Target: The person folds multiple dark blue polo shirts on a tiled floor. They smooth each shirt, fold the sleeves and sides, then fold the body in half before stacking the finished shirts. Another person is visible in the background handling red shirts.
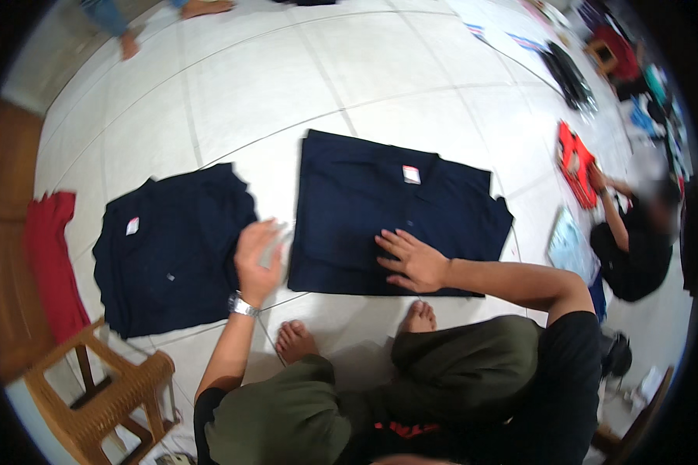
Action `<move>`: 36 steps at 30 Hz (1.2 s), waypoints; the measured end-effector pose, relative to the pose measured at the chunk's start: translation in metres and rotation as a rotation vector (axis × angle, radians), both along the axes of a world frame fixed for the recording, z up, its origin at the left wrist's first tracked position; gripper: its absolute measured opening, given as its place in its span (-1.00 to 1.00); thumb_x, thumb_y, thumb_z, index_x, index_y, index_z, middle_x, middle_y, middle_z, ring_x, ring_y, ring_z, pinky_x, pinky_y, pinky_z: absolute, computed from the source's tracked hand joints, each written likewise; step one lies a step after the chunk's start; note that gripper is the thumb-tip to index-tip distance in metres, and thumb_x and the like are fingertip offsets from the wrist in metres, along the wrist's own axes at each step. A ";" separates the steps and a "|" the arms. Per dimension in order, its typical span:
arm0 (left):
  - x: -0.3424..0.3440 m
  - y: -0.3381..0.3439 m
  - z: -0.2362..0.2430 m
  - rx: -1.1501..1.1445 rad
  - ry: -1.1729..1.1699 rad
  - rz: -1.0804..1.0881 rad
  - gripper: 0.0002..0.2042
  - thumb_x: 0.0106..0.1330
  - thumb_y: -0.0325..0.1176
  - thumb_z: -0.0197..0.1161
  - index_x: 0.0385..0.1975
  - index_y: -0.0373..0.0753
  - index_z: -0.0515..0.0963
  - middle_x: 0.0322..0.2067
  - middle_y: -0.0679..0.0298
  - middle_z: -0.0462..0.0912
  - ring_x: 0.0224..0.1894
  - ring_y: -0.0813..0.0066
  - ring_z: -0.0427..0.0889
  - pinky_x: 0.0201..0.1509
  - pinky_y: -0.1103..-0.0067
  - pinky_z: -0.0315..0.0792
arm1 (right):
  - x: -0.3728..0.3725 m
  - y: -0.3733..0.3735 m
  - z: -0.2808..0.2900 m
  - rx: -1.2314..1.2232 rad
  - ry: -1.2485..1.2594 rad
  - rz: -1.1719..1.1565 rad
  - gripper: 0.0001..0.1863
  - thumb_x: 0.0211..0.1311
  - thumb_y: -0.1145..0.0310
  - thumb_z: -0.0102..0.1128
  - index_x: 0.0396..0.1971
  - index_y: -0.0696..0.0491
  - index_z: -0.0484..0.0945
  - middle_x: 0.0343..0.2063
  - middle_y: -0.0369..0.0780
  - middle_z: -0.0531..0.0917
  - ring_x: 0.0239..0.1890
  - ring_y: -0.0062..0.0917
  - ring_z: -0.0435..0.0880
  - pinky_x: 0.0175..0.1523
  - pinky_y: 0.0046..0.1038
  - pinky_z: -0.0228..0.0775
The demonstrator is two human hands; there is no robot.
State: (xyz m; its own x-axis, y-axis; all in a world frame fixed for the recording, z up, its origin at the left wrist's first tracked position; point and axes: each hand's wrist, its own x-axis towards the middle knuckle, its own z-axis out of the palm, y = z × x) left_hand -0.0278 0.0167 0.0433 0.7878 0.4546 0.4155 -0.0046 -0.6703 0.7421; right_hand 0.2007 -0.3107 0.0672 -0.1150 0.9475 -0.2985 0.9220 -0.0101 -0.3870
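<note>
A stack of folded dark navy garments (349,209) lies on the tiled floor in front of me, with a small white-and-red label on its upper side. My right hand (417,262) rests flat on its near part, fingers spread. To the left is a second pile of navy garments (180,232), less squarely edged and also bearing a small label. My left hand (257,262), a watch at its wrist, is between the two, by the left pile's right edge. Its fingers are slightly blurred but apart, with nothing plainly held.
A brown woven stool (105,387) stands at my lower left, near a red cloth (58,263). On the right a person (636,240) crouches with a hand on orange-red folded cloth (575,164); a pale blue packet (570,240) lies nearby. Dark plastic-wrapped items (568,77) lie farther back.
</note>
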 end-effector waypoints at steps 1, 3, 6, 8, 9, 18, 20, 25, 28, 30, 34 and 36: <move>0.012 -0.028 -0.003 0.035 0.089 -0.173 -0.70 0.23 -0.48 0.43 -0.02 -0.31 0.71 0.17 -0.02 0.70 0.25 -0.05 0.63 0.39 0.17 0.46 | 0.004 -0.013 0.004 0.130 -0.003 -0.120 -0.49 0.45 0.14 0.20 0.25 0.13 0.62 0.48 0.17 0.33 0.59 0.06 0.18 0.63 0.08 0.01; 0.035 -0.058 -0.007 0.151 0.300 -0.442 -0.62 0.26 -0.34 0.46 0.06 -0.31 0.69 0.31 -0.04 0.57 0.35 -0.07 0.52 0.44 0.18 0.38 | 0.023 -0.041 0.008 0.164 -0.031 -0.374 -0.51 0.36 0.22 0.29 0.21 0.15 0.62 0.42 0.15 0.40 0.53 0.06 0.28 0.59 0.04 0.11; 0.062 -0.056 0.008 0.180 0.569 -0.571 -0.56 0.26 -0.21 0.49 0.08 -0.31 0.69 0.33 -0.07 0.53 0.35 -0.08 0.49 0.43 0.18 0.35 | 0.053 -0.103 0.003 0.323 -0.162 -0.819 -0.51 0.21 0.33 0.41 0.13 0.18 0.63 0.33 0.11 0.51 0.42 0.05 0.43 0.51 -0.03 0.27; 0.078 -0.039 0.040 0.222 0.428 -0.542 -0.56 0.21 -0.18 0.53 0.00 -0.32 0.71 0.25 -0.07 0.60 0.29 -0.10 0.55 0.38 0.18 0.41 | 0.068 -0.155 -0.008 0.382 -0.320 -1.209 -0.47 0.21 0.32 0.44 0.17 0.19 0.60 0.31 0.08 0.53 0.37 0.01 0.48 0.47 -0.12 0.32; 0.088 -0.029 0.062 0.247 0.419 -0.573 -0.57 0.20 -0.19 0.54 -0.01 -0.33 0.71 0.24 -0.06 0.61 0.28 -0.11 0.56 0.37 0.18 0.42 | 0.072 -0.180 -0.015 0.390 -0.365 -1.431 -0.41 0.20 0.29 0.45 0.22 0.19 0.55 0.29 0.09 0.54 0.36 0.02 0.48 0.47 -0.12 0.32; 0.238 -0.099 0.167 0.599 0.551 -1.118 -0.56 0.30 -0.10 0.48 -0.02 -0.36 0.68 0.06 0.03 0.70 0.18 0.09 0.62 0.26 0.27 0.49 | 0.121 -0.247 -0.077 -0.031 0.087 -1.877 -0.12 0.05 -0.03 0.61 0.23 0.32 0.57 0.06 0.07 0.76 0.15 -0.06 0.74 0.29 -0.18 0.53; 0.269 -0.140 0.141 0.660 0.623 -1.222 -0.56 0.35 -0.09 0.43 0.00 -0.35 0.68 0.02 0.04 0.71 0.15 0.10 0.62 0.24 0.25 0.50 | 0.128 -0.243 -0.078 0.228 0.164 -1.828 -0.27 0.07 0.12 0.56 0.13 0.34 0.60 -0.01 0.05 0.72 0.06 -0.20 0.72 0.21 -0.26 0.54; 0.309 -0.233 0.032 0.633 0.549 -1.233 -0.52 0.38 -0.14 0.39 0.16 -0.35 0.61 0.22 0.06 0.60 0.17 0.10 0.58 0.26 0.22 0.50 | 0.131 -0.259 -0.061 0.620 0.666 -1.947 -0.51 0.19 0.45 0.36 0.11 0.34 0.59 -0.06 0.00 0.78 -0.04 -0.35 0.79 0.13 -0.37 0.61; 0.317 -0.255 -0.014 0.587 0.400 -1.121 -0.48 0.37 -0.17 0.39 0.24 -0.33 0.55 0.31 0.06 0.50 0.24 0.11 0.53 0.26 0.24 0.49 | 0.129 -0.278 -0.049 0.863 0.918 -2.020 -0.57 0.18 0.58 0.43 0.06 0.26 0.54 -0.16 -0.05 0.77 -0.19 -0.43 0.80 -0.04 -0.43 0.68; 0.325 -0.260 -0.029 0.687 0.509 -1.106 -0.45 0.37 -0.19 0.39 0.29 -0.32 0.50 0.37 0.05 0.44 0.32 0.12 0.48 0.27 0.26 0.48 | 0.129 -0.291 -0.042 1.013 0.988 -2.084 -0.47 0.14 0.59 0.49 0.11 0.25 0.50 -0.16 -0.03 0.77 -0.18 -0.40 0.80 -0.02 -0.42 0.69; 0.346 -0.277 -0.039 0.664 0.529 -1.042 -0.41 0.31 -0.18 0.44 0.31 -0.26 0.50 0.43 0.02 0.39 0.42 0.09 0.39 0.35 0.22 0.39 | 0.130 -0.309 -0.041 0.713 0.715 -2.107 -0.34 0.08 0.54 0.58 0.18 0.28 0.47 -0.05 0.00 0.76 -0.09 -0.36 0.82 0.05 -0.37 0.70; 0.351 -0.281 -0.040 0.748 0.379 -0.992 -0.38 0.26 -0.15 0.47 0.31 -0.23 0.51 0.44 0.02 0.39 0.42 0.07 0.37 0.37 0.16 0.35 | 0.131 -0.313 -0.046 0.287 0.355 -2.053 -0.12 -0.12 0.28 0.76 0.21 0.37 0.51 0.04 0.07 0.74 0.00 -0.21 0.80 0.24 -0.30 0.61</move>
